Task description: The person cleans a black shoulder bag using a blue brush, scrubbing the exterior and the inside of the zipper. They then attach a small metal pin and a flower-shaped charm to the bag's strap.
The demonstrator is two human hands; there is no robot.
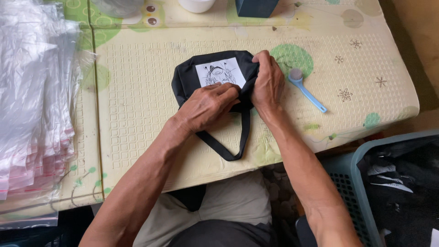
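A black cloth bag (190, 75) with a white printed square on its front lies folded on the pale patterned table mat (137, 114). My left hand (206, 105) presses down on the bag's near edge, fingers curled on the fabric. My right hand (267, 82) grips the bag's right edge and folds it inward. The bag's black strap (231, 148) loops toward me over the mat's front edge.
A light blue brush (306, 89) lies on the mat right of the bag. A stack of clear plastic sleeves (32, 100) fills the left side. A teal basket (361, 183) holding dark items stands at lower right. Containers sit at the mat's far edge.
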